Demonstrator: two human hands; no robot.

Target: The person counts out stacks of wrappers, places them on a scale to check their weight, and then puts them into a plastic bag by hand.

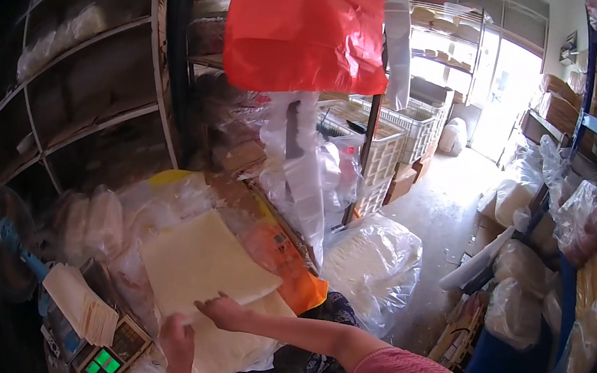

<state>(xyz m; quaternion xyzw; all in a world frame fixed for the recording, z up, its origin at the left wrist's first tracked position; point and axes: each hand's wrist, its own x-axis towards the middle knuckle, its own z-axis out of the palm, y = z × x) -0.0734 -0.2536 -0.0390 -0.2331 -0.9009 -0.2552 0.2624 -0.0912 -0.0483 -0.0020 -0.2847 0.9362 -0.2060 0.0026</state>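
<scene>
Several large, thin cream-coloured sheets (pixel 205 264) lie stacked and slightly askew on plastic wrapping before me. My right hand (pixel 219 311) rests at the middle of the top sheet, its forefinger extended across the surface. Close beside it, at the near left part of the sheets, is my left hand (pixel 178 331), its fingers curled; whether they grip a sheet edge is unclear. Left of that hand stands a scale with a green lit display (pixel 103 363), and a stack of folded cream sheets (pixel 80 303) lies across its top. An orange plastic bag (pixel 291 266) sits at the right side of the sheets.
A red plastic bag (pixel 307 36) hangs overhead. White plastic crates (pixel 381 167) stand beyond, near a large clear bag (pixel 371 269) on the floor. Shelving (pixel 96 43) rises at left; bagged goods (pixel 515 315) line the right side. A blue fan (pixel 23 246) is at far left.
</scene>
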